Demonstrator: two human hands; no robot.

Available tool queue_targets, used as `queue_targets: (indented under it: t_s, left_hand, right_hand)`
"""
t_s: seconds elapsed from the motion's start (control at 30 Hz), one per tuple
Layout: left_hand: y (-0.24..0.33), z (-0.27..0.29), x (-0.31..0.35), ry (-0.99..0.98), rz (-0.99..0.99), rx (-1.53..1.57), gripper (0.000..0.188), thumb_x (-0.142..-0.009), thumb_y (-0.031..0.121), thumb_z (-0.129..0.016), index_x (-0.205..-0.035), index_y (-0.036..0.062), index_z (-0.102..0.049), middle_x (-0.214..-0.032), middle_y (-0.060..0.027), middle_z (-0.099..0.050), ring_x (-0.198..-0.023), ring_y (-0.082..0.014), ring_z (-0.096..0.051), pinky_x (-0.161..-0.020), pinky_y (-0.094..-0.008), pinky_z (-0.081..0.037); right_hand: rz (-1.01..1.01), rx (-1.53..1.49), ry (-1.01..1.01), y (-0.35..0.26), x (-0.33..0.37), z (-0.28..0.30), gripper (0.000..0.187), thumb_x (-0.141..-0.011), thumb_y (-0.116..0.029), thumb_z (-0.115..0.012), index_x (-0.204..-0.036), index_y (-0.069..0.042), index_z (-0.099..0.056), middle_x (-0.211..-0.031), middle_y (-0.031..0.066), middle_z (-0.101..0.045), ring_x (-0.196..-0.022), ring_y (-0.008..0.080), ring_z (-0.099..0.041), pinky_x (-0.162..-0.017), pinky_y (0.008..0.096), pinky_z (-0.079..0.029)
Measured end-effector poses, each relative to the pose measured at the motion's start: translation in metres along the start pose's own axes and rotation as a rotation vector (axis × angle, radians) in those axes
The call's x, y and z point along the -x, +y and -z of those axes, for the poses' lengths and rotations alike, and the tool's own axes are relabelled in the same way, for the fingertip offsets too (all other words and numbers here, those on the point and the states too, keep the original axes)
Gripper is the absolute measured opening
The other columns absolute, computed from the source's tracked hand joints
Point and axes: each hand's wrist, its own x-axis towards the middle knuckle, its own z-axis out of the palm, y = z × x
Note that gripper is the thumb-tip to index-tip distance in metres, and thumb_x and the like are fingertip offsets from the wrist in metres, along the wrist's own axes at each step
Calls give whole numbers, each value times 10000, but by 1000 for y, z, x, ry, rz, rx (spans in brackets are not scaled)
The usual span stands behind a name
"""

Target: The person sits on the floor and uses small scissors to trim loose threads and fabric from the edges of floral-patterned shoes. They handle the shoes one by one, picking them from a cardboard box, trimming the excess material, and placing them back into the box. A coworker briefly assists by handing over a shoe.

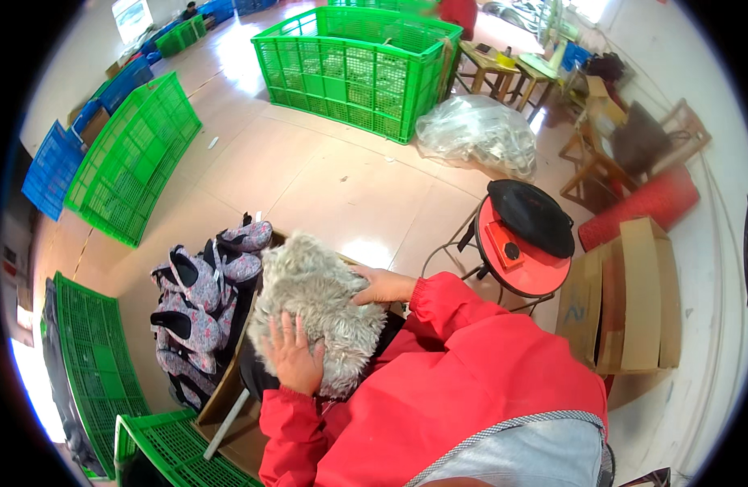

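A fluffy grey furry piece (317, 300) lies in front of me over my lap; what it is made into I cannot make out. My left hand (297, 357) rests flat on its near left part, fingers spread. At its upper right edge, my right hand (382, 286) touches the fur with fingers stretched out and thumb apart. Just left of the fur sits a heap of grey-and-pink patterned shoes (197, 284) with dark insides. A brown cardboard edge (228, 377) shows beneath the fur and beside my left sleeve.
Green mesh crates stand at the left (135, 158), lower left (98, 365) and far side (341, 85). To the right are a red round stool (548, 272) bearing a black cushion (530, 217), a cardboard box (625, 300) and a red roll (642, 209). A clear plastic bag (479, 134) lies farther off.
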Motion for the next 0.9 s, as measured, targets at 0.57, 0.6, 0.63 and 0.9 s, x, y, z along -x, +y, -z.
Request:
queue_targets:
  t_s: [0.57,0.6,0.63,0.9]
  left_hand:
    - [-37,-74,26,370,912,1619,579,-1013,284,-450,-1488,-18,-310,-1466,-212,-423,-1315,-364,-459,-1067,-468,-402]
    - [-39,-76,33,267,907,1851,587,-1018,314,-447,-1494,2,-305,-1467,-201,-428,-1306,-368,-468,-1064,-476,-410]
    - [-41,-79,35,151,894,2080,595,-1023,345,-443,-1501,22,-299,-1468,-190,-432,-1297,-373,-477,-1060,-485,-418]
    - [-28,-52,48,-92,790,2517,625,-1000,420,-457,-1514,96,-312,-1529,-141,-380,-1375,-372,-390,-1145,-547,-311]
  right_hand:
    - [-30,255,-87,19,-28,16,782,-738,-374,-810,-1351,1,-500,-1143,130,-662,-1058,199,-601,-914,325,-472]
    - [48,239,-78,32,-35,16,730,-764,-377,-806,-1325,-4,-526,-1137,110,-666,-1036,180,-602,-900,311,-474]
    - [29,205,-104,45,-39,21,712,-764,-366,-805,-1316,-5,-537,-1140,98,-667,-1035,174,-606,-903,312,-477]
    - [17,-85,-293,33,-25,21,672,-816,-293,-792,-1353,-12,-503,-1233,62,-622,-1106,150,-565,-957,308,-460]
